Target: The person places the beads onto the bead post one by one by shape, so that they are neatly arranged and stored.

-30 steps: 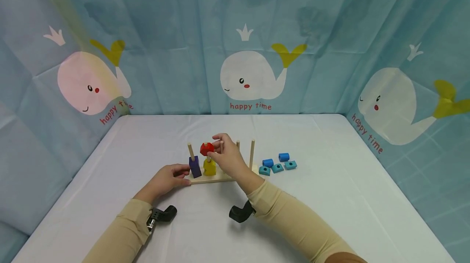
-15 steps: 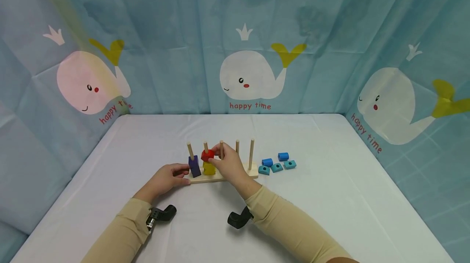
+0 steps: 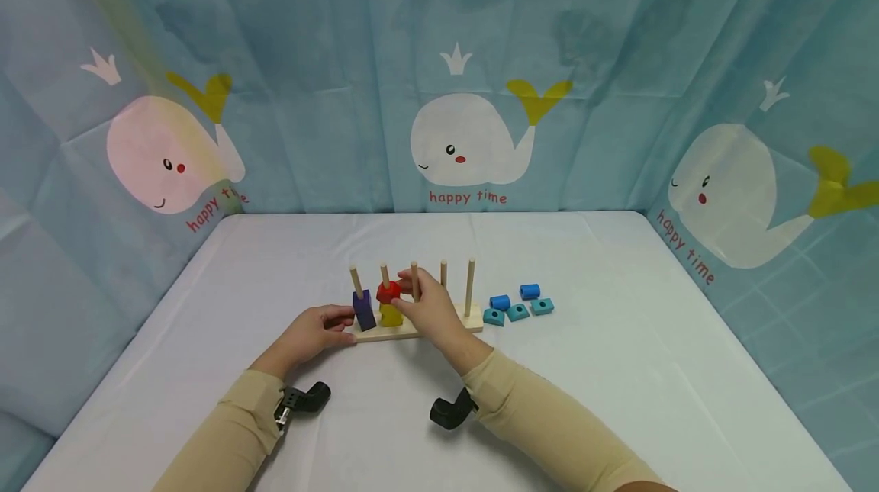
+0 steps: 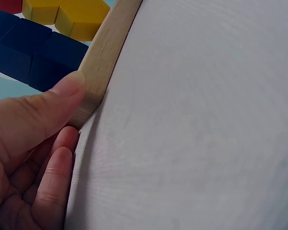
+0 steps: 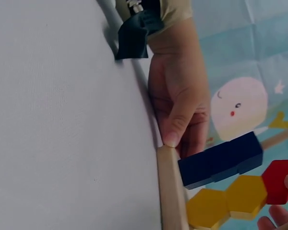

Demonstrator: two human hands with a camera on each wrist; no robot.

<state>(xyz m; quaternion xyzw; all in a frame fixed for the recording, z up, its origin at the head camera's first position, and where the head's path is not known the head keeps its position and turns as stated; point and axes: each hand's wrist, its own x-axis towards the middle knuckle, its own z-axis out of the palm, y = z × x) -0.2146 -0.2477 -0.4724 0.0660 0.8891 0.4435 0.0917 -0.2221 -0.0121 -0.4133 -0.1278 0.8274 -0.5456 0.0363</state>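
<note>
A wooden peg board [image 3: 387, 334] with upright pegs lies on the table. My left hand [image 3: 312, 336] grips its left end, the thumb [image 4: 69, 86] pressing the corner in the left wrist view. Dark blue blocks [image 5: 221, 160] are stacked on the leftmost peg, close to the left fingers. On the second peg sit two yellow hexagonal blocks [image 5: 247, 196], with a red hexagonal block [image 3: 388, 292] above them. My right hand [image 3: 436, 309] pinches that red block between thumb and fingers; only its fingertips show in the right wrist view.
To the right of the board lie two blue cylinders [image 3: 529, 291] and three teal blocks [image 3: 518, 313] with holes. Bare pegs [image 3: 470, 286] stand along the board's right part. A whale-print curtain [image 3: 474, 141] hangs behind the white table [image 3: 357, 431].
The right hand has lowered the red block down the second peg onto the yellow blocks, mostly in the first half second. The left hand stays at the board's end.
</note>
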